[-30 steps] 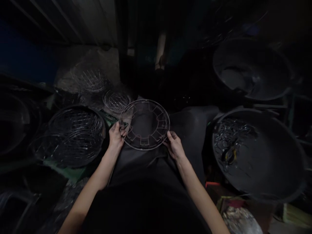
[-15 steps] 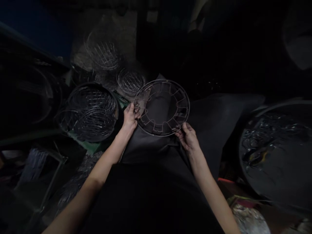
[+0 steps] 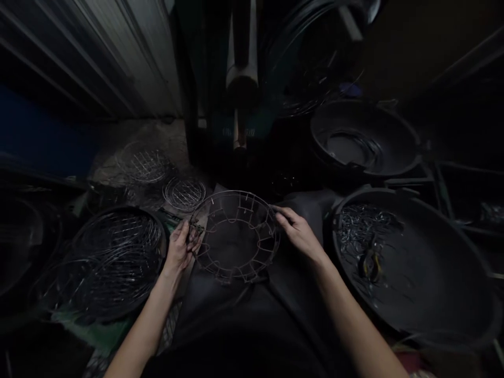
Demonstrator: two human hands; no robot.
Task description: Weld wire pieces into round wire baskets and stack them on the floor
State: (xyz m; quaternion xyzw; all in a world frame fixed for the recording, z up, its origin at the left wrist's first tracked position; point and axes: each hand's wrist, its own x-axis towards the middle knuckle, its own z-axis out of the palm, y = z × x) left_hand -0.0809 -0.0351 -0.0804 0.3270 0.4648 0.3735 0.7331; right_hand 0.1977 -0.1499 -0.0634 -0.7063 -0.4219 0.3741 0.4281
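Observation:
Both my hands hold a round wire frame point(image 3: 235, 237) over my dark-clothed lap. It is made of two concentric rings joined by short bent wires. My left hand point(image 3: 180, 245) is closed on its left rim, fingers pinched around the wire. My right hand point(image 3: 299, 231) grips the upper right rim from above. The frame is tilted, its far edge raised.
A black tub point(image 3: 114, 262) full of wire baskets stands at the left, with more wire baskets point(image 3: 184, 192) on the floor behind it. A large black basin point(image 3: 433, 294) at the right holds wire pieces and pliers point(image 3: 369, 262). Another black basin point(image 3: 364, 139) sits behind it. Corrugated metal wall at the back left.
My right hand has moved from the frame's lower right rim up to its upper right rim. The frame has tipped from nearly flat to tilted. The camera view has swung up and right.

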